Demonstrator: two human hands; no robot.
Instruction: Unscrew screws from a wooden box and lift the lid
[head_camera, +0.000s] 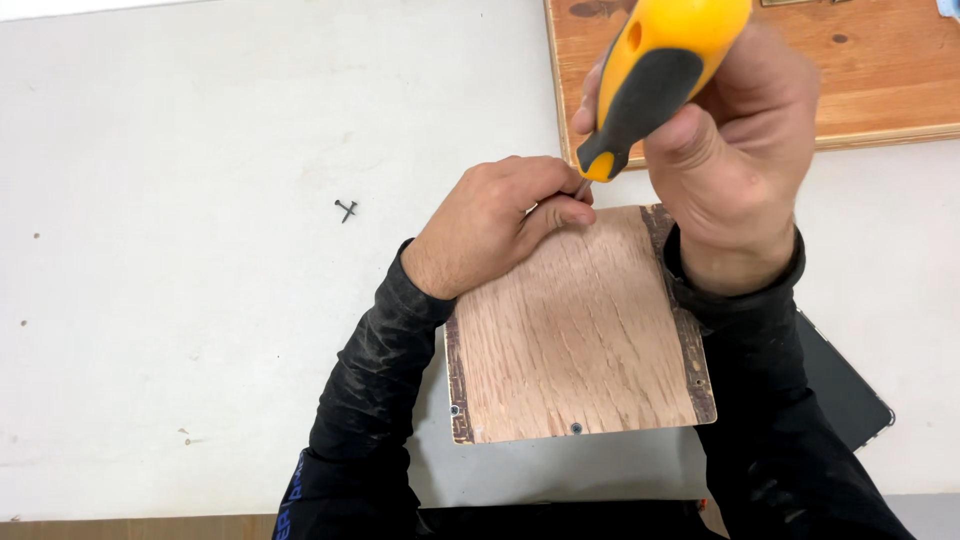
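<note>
Screwdriver set at the far edge of a wooden panel.
The right hand (735, 150) wraps its grip fully around the yellow-and-black screwdriver (650, 80); the left hand (495, 225) pinches the tip steady on the panel (580, 340), which lies flat on the white surface (200, 300). Keeping the shaft upright helps.

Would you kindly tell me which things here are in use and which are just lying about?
In use: screwdriver in right hand; small plywood panel, steadied by left hand.
Lying about: loose screws; large wooden board; dark flat object.
</note>
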